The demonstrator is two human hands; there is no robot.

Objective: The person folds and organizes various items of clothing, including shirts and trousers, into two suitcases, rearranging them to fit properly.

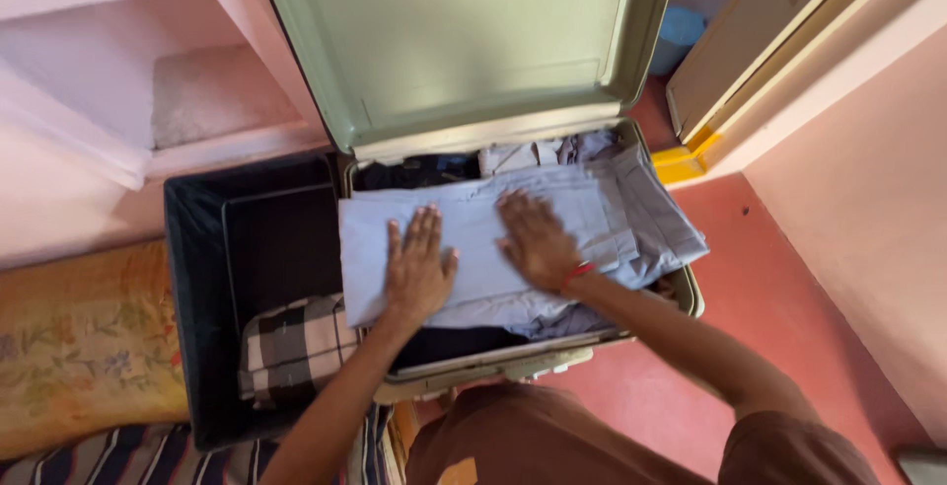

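From above, both hands lie flat with fingers spread, grasping nothing: the left hand (417, 266) and the right hand (536, 241) press side by side on a folded pale blue garment (473, 233) atop the pile in the open green suitcase (681, 278). Its left edge overhangs the case wall toward the dark bin (202, 278), where a checked cloth (296, 342) lies. The raised lid (454, 41) closes off the back; red floor (789, 327) lies open to the right. What sits under the garment is hard to make out.

Black bin (197, 248) w/ checkered cloth (291, 347) beside floral cushion (79, 347); yellow block (681, 161) by red floor (789, 317).
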